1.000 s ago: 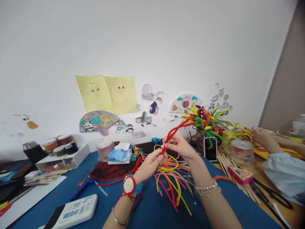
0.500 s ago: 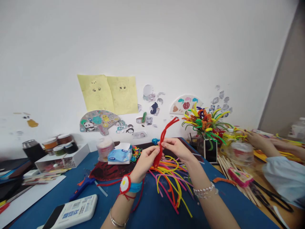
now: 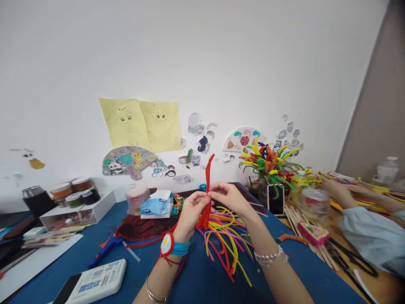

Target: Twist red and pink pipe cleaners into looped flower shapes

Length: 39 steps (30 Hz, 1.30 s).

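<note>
Over the blue tabletop [image 3: 209, 283], both hands [image 3: 190, 212] [image 3: 230, 198] pinch a red bundle [image 3: 208, 174] near upright, its tip leaning right.

Pale wall [image 3: 202, 59] behind blue tabletop [image 3: 205, 280]

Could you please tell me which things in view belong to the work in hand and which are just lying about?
In the work:
- red strands, pinched by the left hand and right hand
- probably the loose coloured strands

Seemingly just lying about:
- tissue pack
- black flask
- lidded jars
</note>
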Each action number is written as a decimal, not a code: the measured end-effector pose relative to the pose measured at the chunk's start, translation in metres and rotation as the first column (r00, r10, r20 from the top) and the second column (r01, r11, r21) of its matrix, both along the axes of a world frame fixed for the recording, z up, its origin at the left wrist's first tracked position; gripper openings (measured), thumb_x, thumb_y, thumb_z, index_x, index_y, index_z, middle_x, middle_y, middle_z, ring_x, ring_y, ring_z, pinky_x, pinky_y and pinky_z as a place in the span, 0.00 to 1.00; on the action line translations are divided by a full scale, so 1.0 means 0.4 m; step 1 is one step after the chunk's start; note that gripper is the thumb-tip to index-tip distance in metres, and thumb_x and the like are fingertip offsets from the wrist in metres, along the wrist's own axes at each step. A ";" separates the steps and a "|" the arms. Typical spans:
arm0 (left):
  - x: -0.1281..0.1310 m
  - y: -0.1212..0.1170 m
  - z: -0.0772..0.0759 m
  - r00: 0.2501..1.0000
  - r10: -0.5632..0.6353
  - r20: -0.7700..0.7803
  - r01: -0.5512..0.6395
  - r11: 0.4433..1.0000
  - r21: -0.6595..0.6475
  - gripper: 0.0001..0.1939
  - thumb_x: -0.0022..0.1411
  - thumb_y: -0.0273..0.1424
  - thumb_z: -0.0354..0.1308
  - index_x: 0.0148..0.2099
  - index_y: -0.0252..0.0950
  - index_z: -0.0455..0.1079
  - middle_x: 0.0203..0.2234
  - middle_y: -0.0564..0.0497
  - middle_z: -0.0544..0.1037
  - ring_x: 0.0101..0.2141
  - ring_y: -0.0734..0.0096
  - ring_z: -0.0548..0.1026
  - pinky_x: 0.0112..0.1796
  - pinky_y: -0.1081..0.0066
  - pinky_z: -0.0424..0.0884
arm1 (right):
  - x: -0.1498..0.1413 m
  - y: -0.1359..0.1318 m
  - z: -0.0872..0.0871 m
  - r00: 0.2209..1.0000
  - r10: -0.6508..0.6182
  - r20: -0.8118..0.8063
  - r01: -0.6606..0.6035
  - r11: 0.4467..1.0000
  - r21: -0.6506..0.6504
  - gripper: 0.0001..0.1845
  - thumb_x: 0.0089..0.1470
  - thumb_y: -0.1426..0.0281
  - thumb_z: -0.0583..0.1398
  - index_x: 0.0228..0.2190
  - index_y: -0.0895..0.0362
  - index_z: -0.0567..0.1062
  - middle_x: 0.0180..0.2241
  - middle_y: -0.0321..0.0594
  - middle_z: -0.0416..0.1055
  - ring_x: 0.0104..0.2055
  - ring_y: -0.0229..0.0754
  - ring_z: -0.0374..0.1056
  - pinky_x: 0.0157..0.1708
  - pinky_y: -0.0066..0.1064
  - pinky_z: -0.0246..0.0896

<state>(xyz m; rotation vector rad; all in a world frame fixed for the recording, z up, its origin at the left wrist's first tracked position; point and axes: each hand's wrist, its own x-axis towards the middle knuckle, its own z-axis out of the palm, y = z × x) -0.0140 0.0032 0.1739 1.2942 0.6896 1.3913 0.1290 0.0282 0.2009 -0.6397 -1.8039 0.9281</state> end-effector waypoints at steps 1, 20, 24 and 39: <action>0.000 0.001 -0.002 1.000 0.013 -0.016 -0.013 1.000 0.007 0.14 0.49 0.36 0.59 0.36 0.33 0.65 0.24 0.52 0.74 0.22 0.75 0.73 0.26 0.75 0.68 | -0.001 -0.006 0.002 0.998 -0.044 0.038 0.042 0.999 0.032 0.12 0.46 0.63 0.58 0.30 0.59 0.72 0.28 0.38 0.71 0.28 0.36 0.66 0.30 0.28 0.61; 0.019 0.004 -0.015 0.937 -0.183 0.298 0.191 0.982 0.004 0.09 0.55 0.33 0.55 0.36 0.36 0.59 0.27 0.55 0.69 0.19 0.84 0.65 0.24 0.78 0.65 | -0.006 -0.037 0.011 0.945 -0.310 0.106 0.280 0.931 0.234 0.17 0.53 0.59 0.51 0.24 0.59 0.71 0.21 0.38 0.70 0.23 0.36 0.64 0.24 0.25 0.57; 0.016 0.006 -0.016 0.965 -0.164 0.207 0.151 0.986 0.076 0.08 0.56 0.33 0.54 0.36 0.37 0.60 0.25 0.55 0.70 0.18 0.82 0.66 0.24 0.76 0.65 | -0.010 -0.027 0.011 0.981 -0.188 0.047 0.181 0.975 0.126 0.17 0.52 0.58 0.52 0.25 0.59 0.69 0.21 0.37 0.68 0.23 0.36 0.63 0.23 0.25 0.57; -0.057 -0.037 0.045 0.404 0.638 -0.655 0.142 0.664 0.734 0.07 0.59 0.28 0.47 0.38 0.36 0.65 0.30 0.51 0.73 0.32 0.72 0.70 0.33 0.73 0.64 | 0.052 -0.008 -0.005 0.951 0.175 0.255 -0.108 0.960 -0.259 0.13 0.41 0.63 0.62 0.29 0.59 0.71 0.23 0.38 0.72 0.26 0.37 0.67 0.25 0.27 0.61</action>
